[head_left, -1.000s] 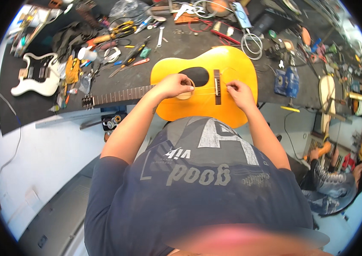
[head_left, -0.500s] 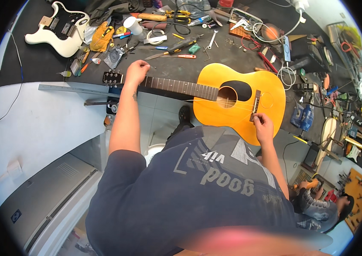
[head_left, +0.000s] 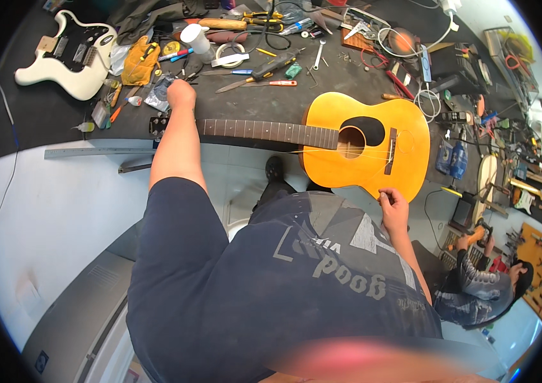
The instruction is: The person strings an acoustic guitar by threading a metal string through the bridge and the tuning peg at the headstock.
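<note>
Held the left hand (head_left: 181, 96) beside a clear packet (head_left: 157, 99) at upper left, but could not tell the state of its fingers; held the right hand (head_left: 395, 208), with curled fingers and no certain grip or contact, at the lower edge of the yellow guitar (head_left: 347, 170), right of center. Called, seemingly, for steadying it and guiding the thin strings (head_left: 373, 155) without kinks.

navy shirt (head_left: 239, 306) | short plain sleeves (head_left: 178, 214) | pale chest lettering (head_left: 349, 279) | dark shoe (head_left: 274, 168)

the acoustic guitar (head_left: 373, 167) is amber-yellow with a black pickguard (head_left: 368, 126); the electric guitar body (head_left: 78, 82) is white; the t-shirt (head_left: 220, 300) is navy with grey-and-white lettering (head_left: 351, 279).
</note>
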The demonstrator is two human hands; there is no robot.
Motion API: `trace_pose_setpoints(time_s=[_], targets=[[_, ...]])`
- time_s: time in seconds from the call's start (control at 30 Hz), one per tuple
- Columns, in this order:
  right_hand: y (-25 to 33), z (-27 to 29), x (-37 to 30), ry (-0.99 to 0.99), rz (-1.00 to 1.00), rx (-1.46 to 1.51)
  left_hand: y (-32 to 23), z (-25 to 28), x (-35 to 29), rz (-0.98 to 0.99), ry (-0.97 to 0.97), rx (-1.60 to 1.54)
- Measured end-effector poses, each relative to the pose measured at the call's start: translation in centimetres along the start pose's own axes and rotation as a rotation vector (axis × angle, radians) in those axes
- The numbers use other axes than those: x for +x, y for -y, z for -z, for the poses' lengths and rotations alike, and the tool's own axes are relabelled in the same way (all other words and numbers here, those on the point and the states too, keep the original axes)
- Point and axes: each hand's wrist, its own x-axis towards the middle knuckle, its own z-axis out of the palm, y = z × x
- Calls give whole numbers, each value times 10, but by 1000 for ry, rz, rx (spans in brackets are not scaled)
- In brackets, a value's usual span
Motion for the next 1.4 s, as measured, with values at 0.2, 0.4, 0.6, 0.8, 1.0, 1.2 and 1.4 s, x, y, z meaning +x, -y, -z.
trace_pose_setpoints(time_s=[0.2, 0.4, 0.6, 0.8, 1.0, 1.2, 1.4], targets=[[6, 0, -6, -51, -12, -7, -3, -9, 1, -36, 4, 66], [35, -7, 5, 1, 41, 34, 2, 10, -2, -30, 242, -140], [114, -12, 11, 19, 229, 132, -170, 88, -205, 72, 1156, -1843], [194, -6, 31, 21, 552, 200, -243, 123, -301, 144, 1510, -1823], [179, 15, 41, -95, 573, 258, -289, 128, -342, 104, 1611, -1655], [128, 62, 48, -211, 433, 245, -326, 99, -354, -116, 1654, -1421], [-8, 109, 101, -311, 107, 300, -394, 57, -341, -816, 826, -628]])
